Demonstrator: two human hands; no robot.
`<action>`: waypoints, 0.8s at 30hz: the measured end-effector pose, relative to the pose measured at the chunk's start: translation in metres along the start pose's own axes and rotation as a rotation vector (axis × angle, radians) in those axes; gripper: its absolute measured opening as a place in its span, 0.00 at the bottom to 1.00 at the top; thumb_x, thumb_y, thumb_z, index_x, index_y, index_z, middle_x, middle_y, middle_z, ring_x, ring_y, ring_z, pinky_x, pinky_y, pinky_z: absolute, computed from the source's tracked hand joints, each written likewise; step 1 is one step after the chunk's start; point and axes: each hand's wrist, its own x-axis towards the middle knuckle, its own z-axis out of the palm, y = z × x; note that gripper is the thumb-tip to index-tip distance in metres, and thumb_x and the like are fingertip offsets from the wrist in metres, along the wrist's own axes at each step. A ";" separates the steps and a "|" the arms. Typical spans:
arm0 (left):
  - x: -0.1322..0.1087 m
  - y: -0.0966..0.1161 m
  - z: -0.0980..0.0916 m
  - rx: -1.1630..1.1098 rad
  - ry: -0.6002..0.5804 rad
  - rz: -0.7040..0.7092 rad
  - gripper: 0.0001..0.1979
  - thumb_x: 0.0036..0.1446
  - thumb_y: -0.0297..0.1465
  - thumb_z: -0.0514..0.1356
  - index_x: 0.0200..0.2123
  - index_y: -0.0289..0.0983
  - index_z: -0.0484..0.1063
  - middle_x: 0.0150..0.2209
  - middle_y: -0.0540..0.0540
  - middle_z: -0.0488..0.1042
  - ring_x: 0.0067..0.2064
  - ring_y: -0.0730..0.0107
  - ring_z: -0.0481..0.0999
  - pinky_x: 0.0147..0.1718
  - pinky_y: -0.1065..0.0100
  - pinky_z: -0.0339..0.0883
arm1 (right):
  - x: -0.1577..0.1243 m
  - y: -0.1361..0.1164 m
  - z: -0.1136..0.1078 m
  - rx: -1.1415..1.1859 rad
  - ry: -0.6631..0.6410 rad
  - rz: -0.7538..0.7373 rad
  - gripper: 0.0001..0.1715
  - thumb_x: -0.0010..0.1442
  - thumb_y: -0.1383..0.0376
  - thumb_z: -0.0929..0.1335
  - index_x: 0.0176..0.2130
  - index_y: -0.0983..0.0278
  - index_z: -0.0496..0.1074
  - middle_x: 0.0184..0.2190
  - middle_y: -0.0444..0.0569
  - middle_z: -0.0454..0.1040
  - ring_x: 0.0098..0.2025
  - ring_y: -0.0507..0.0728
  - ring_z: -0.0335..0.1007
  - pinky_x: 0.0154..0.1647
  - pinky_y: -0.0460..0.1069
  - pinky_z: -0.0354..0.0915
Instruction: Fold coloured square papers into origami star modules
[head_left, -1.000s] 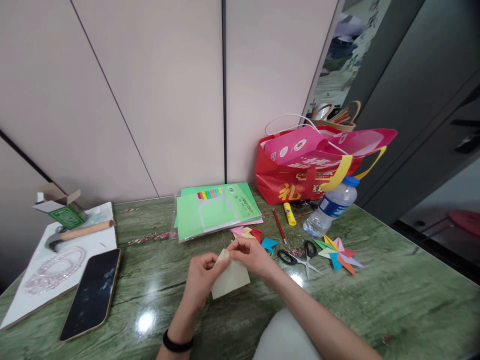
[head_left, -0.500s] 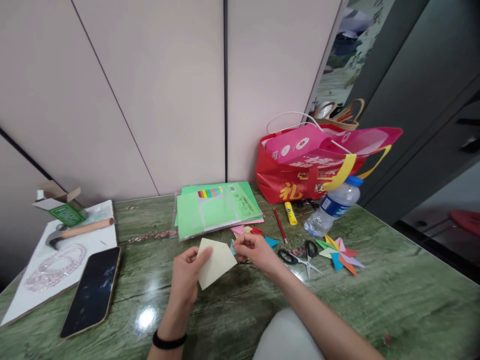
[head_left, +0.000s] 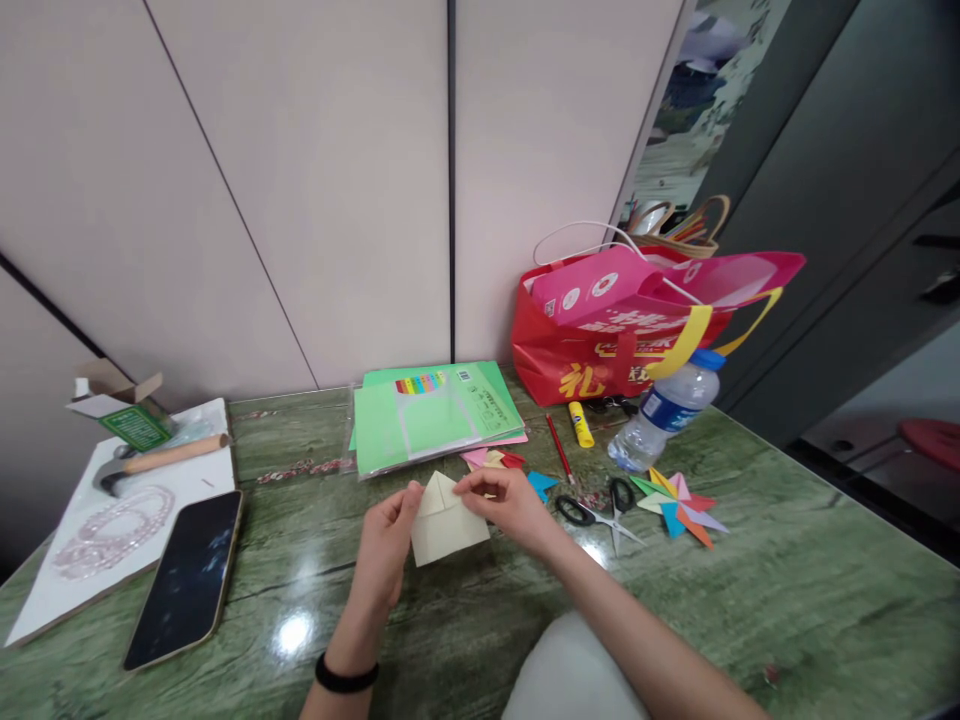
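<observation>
A cream sheet of folded paper (head_left: 448,532) is held up between my hands, its top creased into a point with a flap down the middle. My left hand (head_left: 386,545) pinches its left edge between thumb and fingers. At the upper right of the paper, the thumb and fingers of my right hand (head_left: 510,505) close on the folded part. Behind my right hand lie pink, red and blue folded paper pieces (head_left: 541,486), partly hidden. Black-handled scissors (head_left: 611,516) rest spread on the table, beside a multicoloured paper pinwheel star (head_left: 679,507).
A pack of green paper (head_left: 420,420) lies at the back. Near it are a red pencil (head_left: 559,448), a yellow glue stick (head_left: 580,425), a water bottle (head_left: 664,412) and a red bag (head_left: 600,350). Leftward lie a phone (head_left: 184,580), a hammer (head_left: 172,458) and a small green box (head_left: 127,410).
The cream paper has turned, its pointed fold now facing up. My right hand has moved from beside the paper's right corner onto its upper fold. My left hand has shifted slightly right.
</observation>
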 end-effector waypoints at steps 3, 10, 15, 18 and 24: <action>-0.001 0.002 -0.001 -0.015 -0.011 -0.018 0.19 0.37 0.41 0.67 0.31 0.32 0.77 0.22 0.47 0.76 0.22 0.72 0.70 0.19 0.74 0.61 | 0.000 0.002 0.000 -0.015 0.000 -0.013 0.09 0.47 0.66 0.67 0.30 0.66 0.75 0.26 0.46 0.73 0.25 0.50 0.64 0.26 0.45 0.59; 0.000 0.001 0.000 -0.065 -0.046 -0.052 0.17 0.36 0.34 0.69 0.32 0.32 0.76 0.22 0.46 0.78 0.22 0.71 0.73 0.20 0.74 0.64 | 0.000 0.003 0.001 -0.039 -0.009 -0.010 0.09 0.46 0.68 0.67 0.31 0.66 0.75 0.27 0.46 0.73 0.26 0.50 0.64 0.27 0.44 0.59; 0.002 -0.001 0.000 -0.075 -0.029 -0.064 0.18 0.37 0.36 0.68 0.32 0.32 0.76 0.21 0.48 0.77 0.21 0.71 0.73 0.19 0.74 0.64 | -0.001 0.002 0.001 -0.041 -0.049 -0.016 0.10 0.46 0.69 0.67 0.32 0.66 0.75 0.23 0.43 0.70 0.23 0.48 0.61 0.24 0.43 0.57; 0.001 0.000 0.000 -0.076 0.002 -0.052 0.17 0.37 0.37 0.68 0.31 0.32 0.75 0.20 0.48 0.77 0.20 0.73 0.72 0.19 0.75 0.63 | 0.000 0.004 0.002 -0.030 -0.058 -0.022 0.10 0.46 0.69 0.67 0.32 0.66 0.75 0.22 0.42 0.69 0.23 0.48 0.59 0.23 0.43 0.56; -0.002 0.003 0.001 -0.075 0.001 -0.041 0.18 0.36 0.36 0.69 0.32 0.32 0.75 0.21 0.48 0.78 0.21 0.71 0.73 0.20 0.74 0.65 | 0.000 0.005 0.002 -0.020 0.010 -0.028 0.09 0.46 0.66 0.68 0.31 0.66 0.75 0.24 0.44 0.70 0.23 0.48 0.60 0.23 0.43 0.56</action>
